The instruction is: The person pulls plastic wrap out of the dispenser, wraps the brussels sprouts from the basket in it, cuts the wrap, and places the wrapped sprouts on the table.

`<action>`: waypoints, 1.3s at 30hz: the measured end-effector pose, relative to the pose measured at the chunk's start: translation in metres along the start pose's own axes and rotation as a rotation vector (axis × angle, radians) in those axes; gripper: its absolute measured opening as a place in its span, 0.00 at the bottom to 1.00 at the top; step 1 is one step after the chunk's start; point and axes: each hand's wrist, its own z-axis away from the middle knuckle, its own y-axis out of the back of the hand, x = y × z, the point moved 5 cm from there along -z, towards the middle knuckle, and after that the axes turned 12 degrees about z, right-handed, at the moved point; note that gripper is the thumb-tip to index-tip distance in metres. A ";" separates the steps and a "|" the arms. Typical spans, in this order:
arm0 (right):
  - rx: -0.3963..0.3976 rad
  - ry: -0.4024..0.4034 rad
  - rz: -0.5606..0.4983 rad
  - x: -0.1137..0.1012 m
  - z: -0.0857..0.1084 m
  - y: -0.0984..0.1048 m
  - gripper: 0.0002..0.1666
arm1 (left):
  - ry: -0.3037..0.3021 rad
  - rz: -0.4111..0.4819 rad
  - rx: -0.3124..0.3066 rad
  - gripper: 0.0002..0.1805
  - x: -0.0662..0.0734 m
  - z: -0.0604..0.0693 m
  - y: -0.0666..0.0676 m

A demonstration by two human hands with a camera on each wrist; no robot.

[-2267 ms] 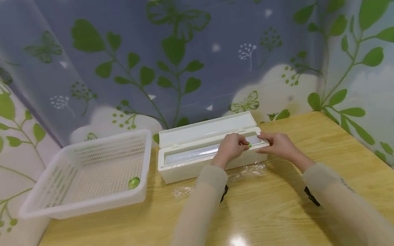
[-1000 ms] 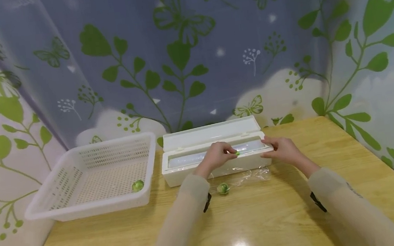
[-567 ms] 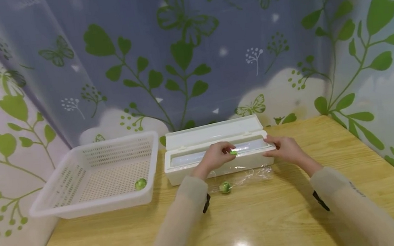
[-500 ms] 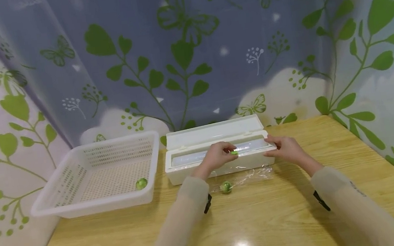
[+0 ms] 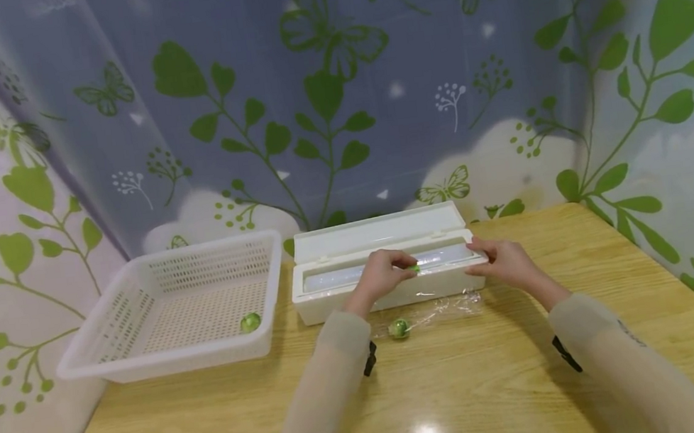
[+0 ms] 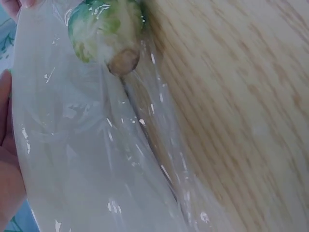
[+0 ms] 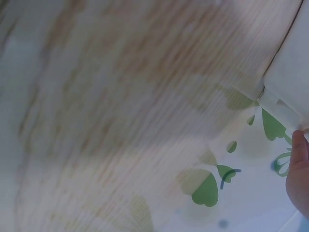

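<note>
A white cling film dispenser lies on the table, lid raised, with a roll of film inside. My left hand pinches a small green slider at the box's front edge. At the right end, my right hand grips the box between thumb and fingers. Clear cling film hangs over the front and spreads crumpled onto the table. A Brussels sprout lies at this film, close to my left wrist; the left wrist view shows film against it. In the right wrist view only a fingertip touches the box end.
A white perforated plastic basket stands left of the dispenser, with another Brussels sprout inside near its front right corner. The wooden table meets a leaf-patterned curtain at the back.
My left hand has slid leftward along the box's front edge with the green slider. The sprout in front, hidden at first, has come into view. Over the last half second little has moved.
</note>
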 end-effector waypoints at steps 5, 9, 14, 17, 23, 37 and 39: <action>0.007 0.002 -0.016 0.002 0.000 -0.001 0.36 | -0.031 -0.061 0.026 0.08 0.003 0.000 0.001; 0.010 0.008 -0.015 0.002 0.000 -0.001 0.36 | -0.022 -0.107 0.042 0.07 0.004 0.002 0.005; 0.021 0.012 0.000 0.001 0.001 -0.002 0.35 | 0.007 -0.104 0.038 0.07 0.001 0.005 0.011; 0.024 0.013 0.009 0.001 0.001 -0.002 0.35 | 0.024 -0.105 0.031 0.07 -0.001 0.007 0.015; 0.008 0.015 0.013 0.003 0.000 -0.003 0.35 | 0.018 -0.117 0.029 0.07 -0.004 0.010 0.022; -0.008 0.005 -0.005 0.002 0.001 -0.003 0.35 | -0.007 -0.136 0.027 0.06 -0.004 0.017 0.027; -0.006 0.003 -0.010 0.002 0.001 -0.003 0.35 | -0.013 -0.145 0.019 0.06 -0.003 0.018 0.028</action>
